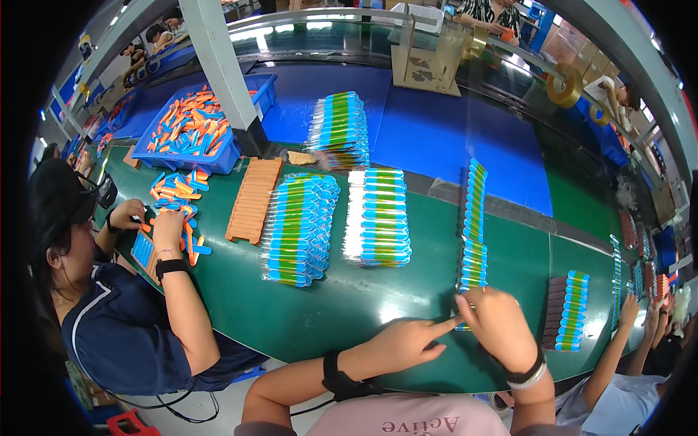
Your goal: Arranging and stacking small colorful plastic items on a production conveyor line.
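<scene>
A long narrow row of blue round-ended pieces with a green-yellow band (474, 211) lies on the green table, running away from me. At its near end my right hand (502, 327) is closed, fingers curled down; what they grip is hidden. My left hand (403, 347) reaches in from the left, its index finger stretched toward the right hand's fingertips, with nothing seen in it. To the left lie a stack of blue-and-green banded pieces (385, 218) and a larger stack (298, 229). A shorter dark-sided banded row (574, 311) rests right of my right hand.
An orange ridged tray (254, 200) lies beyond the left stacks. Another banded stack (340, 127) stands on the blue sheet (451, 142). A blue bin (225, 156) holds loose orange and blue pieces. A co-worker (131, 312) works at the left; other people's arms (618, 341) reach in right.
</scene>
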A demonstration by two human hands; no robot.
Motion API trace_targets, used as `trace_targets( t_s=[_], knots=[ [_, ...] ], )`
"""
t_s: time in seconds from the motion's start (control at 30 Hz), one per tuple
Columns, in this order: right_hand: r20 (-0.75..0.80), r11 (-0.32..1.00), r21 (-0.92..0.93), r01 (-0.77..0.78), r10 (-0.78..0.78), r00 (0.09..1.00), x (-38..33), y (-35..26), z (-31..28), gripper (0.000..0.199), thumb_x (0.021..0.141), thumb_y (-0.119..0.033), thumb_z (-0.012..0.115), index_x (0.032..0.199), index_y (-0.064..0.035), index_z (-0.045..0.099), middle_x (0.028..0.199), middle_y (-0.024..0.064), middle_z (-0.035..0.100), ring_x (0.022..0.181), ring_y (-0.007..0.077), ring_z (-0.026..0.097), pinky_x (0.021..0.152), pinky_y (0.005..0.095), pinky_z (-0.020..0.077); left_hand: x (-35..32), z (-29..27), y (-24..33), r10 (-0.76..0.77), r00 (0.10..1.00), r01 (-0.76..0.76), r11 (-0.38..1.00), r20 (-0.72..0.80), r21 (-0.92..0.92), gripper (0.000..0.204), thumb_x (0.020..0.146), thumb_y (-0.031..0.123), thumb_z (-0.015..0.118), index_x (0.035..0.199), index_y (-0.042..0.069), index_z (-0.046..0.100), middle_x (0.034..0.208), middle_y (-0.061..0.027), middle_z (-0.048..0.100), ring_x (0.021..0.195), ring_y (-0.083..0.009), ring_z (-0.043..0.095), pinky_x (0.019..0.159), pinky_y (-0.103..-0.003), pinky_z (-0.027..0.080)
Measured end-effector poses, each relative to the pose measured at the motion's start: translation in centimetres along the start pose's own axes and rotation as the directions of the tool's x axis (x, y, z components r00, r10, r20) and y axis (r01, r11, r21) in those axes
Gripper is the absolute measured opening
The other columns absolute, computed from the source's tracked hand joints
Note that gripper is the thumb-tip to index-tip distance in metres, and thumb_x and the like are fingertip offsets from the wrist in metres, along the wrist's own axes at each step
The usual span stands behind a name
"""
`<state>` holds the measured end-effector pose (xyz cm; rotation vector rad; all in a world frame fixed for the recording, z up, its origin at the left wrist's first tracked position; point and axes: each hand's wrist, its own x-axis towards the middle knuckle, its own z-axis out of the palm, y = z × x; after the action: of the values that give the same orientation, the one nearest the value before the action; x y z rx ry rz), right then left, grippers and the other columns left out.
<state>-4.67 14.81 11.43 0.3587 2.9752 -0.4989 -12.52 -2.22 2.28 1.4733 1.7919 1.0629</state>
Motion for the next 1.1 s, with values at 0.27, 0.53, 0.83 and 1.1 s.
trace_targets(
  t_s=[0.27, 0.53, 0.83, 1.1],
  knots=[
    [-0.215, 0.987, -0.046, 0.156, -0.162, 0.963, -5.5, 3.5, 5.4, 0.038, 0.087, -0.011, 0.066, 0.124, -0.0018, 0.063, 0.127, 0.0181, 0.064, 0.115, 0.0328, 0.062, 0.096, 0.0413, 0.0511, -2.2, -6.3, 5.1, -0.013, 0.994, 0.013, 1.0, 0.108, -0.002, 0.047, 0.092, 0.021, 0.065, 0.138, 0.018, 0.057, 0.095, -0.0094, 0.057, 0.086, -0.0218, 0.057, 0.077, -0.033, 0.048],
    [-0.21, 0.981, -0.017, 0.193, -0.192, 0.959, -7.3, 4.2, 5.6, 0.043, 0.086, -0.016, 0.069, 0.125, -0.0001, 0.062, 0.131, 0.018, 0.062, 0.12, 0.0296, 0.061, 0.099, 0.0428, 0.0486, -1.8, -23.2, -1.1, -0.291, 0.703, 0.612, 0.712, -0.649, 0.344, 0.071, 0.086, 0.04, 0.072, 0.146, 0.013, 0.043, 0.14, -0.0228, 0.044, 0.126, -0.0386, 0.049, 0.104, -0.046, 0.043],
    [-0.195, 0.973, 0.057, 0.224, -0.209, 0.958, -7.2, 5.4, 5.1, 0.043, 0.084, -0.016, 0.072, 0.123, -0.0013, 0.062, 0.129, 0.0175, 0.063, 0.117, 0.0305, 0.063, 0.098, 0.0413, 0.0499, 1.0, -23.6, -6.3, -0.566, 0.688, 0.722, 0.467, -0.454, 0.511, 0.102, 0.07, 0.07, 0.071, 0.153, 0.024, 0.034, 0.151, -0.0303, 0.032, 0.142, -0.0452, 0.032, 0.114, -0.049, 0.032],
    [-0.212, 0.956, 0.138, 0.258, -0.226, 0.951, -6.9, 6.3, 5.0, 0.039, 0.084, -0.016, 0.071, 0.12, -0.0024, 0.063, 0.129, 0.0177, 0.062, 0.114, 0.0301, 0.064, 0.096, 0.0391, 0.0513, 3.0, -22.5, -5.4, -0.587, 0.634, 0.763, 0.367, -0.503, 0.533, 0.09, 0.07, 0.063, 0.072, 0.146, 0.022, 0.05, 0.152, -0.0278, 0.033, 0.143, -0.0515, 0.024, 0.118, -0.055, 0.022]
  ],
)
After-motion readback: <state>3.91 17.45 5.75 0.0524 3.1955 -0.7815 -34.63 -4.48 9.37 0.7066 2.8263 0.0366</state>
